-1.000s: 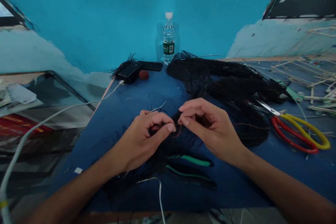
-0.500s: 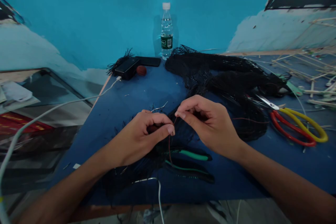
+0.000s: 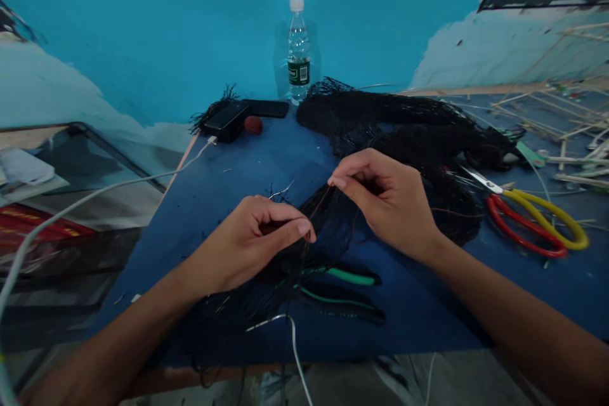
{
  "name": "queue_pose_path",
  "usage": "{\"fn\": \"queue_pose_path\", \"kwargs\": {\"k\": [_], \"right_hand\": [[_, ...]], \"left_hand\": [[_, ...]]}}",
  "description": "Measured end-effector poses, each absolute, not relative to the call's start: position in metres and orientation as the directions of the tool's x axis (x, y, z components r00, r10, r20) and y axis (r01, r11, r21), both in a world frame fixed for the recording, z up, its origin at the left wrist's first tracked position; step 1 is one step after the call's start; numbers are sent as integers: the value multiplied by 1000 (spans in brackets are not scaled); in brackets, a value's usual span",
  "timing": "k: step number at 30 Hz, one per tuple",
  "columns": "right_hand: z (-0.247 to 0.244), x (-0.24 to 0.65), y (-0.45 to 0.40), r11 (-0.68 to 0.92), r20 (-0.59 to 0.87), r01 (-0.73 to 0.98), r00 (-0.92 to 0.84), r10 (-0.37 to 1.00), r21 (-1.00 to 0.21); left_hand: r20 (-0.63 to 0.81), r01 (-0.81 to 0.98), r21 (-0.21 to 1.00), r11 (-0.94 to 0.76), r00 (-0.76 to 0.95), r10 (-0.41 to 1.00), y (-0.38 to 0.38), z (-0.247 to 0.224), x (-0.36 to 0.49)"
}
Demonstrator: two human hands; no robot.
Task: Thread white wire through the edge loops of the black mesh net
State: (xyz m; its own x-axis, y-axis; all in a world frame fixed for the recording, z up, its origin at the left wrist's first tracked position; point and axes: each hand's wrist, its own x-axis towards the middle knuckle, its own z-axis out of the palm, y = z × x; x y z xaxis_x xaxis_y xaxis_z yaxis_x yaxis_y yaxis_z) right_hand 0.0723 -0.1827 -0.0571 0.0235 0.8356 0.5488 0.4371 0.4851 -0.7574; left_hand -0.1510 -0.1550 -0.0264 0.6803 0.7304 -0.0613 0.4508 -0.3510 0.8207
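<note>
Between my two hands runs a thin reddish-brown thread (image 3: pixel 318 204), drawn taut at a slant. My left hand (image 3: pixel 266 238) pinches it between thumb and forefinger at the lower end. Higher and to the right, my right hand (image 3: pixel 385 200) holds the other end in its fingertips, with a loose bit hanging below. Pliers with green and black handles (image 3: pixel 349 276) lie on the blue table (image 3: pixel 428 323) under the hands. Black net-like strands (image 3: pixel 247 304) lie beneath my left hand, and a large black bundle of strands (image 3: pixel 394 117) lies behind my right.
Scissors with red and yellow handles (image 3: pixel 533 219) lie at the right, near thin sticks (image 3: pixel 566 108). A water bottle (image 3: pixel 299 54) stands by the wall. A black device (image 3: pixel 228 120) with a white cable (image 3: pixel 124 185) and a brown ball (image 3: pixel 254 125) sit at the back left.
My right hand has moved up and away from my left, so a longer stretch of thread shows between them. The view has shifted slightly.
</note>
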Motion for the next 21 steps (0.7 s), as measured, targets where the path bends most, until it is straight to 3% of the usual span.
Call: {"fn": "queue_pose_path", "kwargs": {"k": [3,5,9,12,17,21], "right_hand": [[-60,73,-181,489,517,424,-53,854,-763],[-61,73,-184,540,564,464,-100,820,-703],[-59,73,-194,778,780,549,-324,535,-305],[-61,71,-200,877,712,463,-573,407,-129],[-68,57,-200,846,662,524,-600,449,-99],[-70,49,-203,810,684,560,-522,509,-175]], "left_hand": [[-72,448,829,-336,680,729,-155,-26,-150],[-84,442,841,-312,676,732,-155,-27,-149],[-153,448,869,-212,649,745,-154,-28,-149],[-201,445,883,-150,647,736,-154,-28,-150],[-213,434,894,-109,628,749,-152,-28,-151],[-239,432,900,-64,611,755,-150,-28,-152]]}}
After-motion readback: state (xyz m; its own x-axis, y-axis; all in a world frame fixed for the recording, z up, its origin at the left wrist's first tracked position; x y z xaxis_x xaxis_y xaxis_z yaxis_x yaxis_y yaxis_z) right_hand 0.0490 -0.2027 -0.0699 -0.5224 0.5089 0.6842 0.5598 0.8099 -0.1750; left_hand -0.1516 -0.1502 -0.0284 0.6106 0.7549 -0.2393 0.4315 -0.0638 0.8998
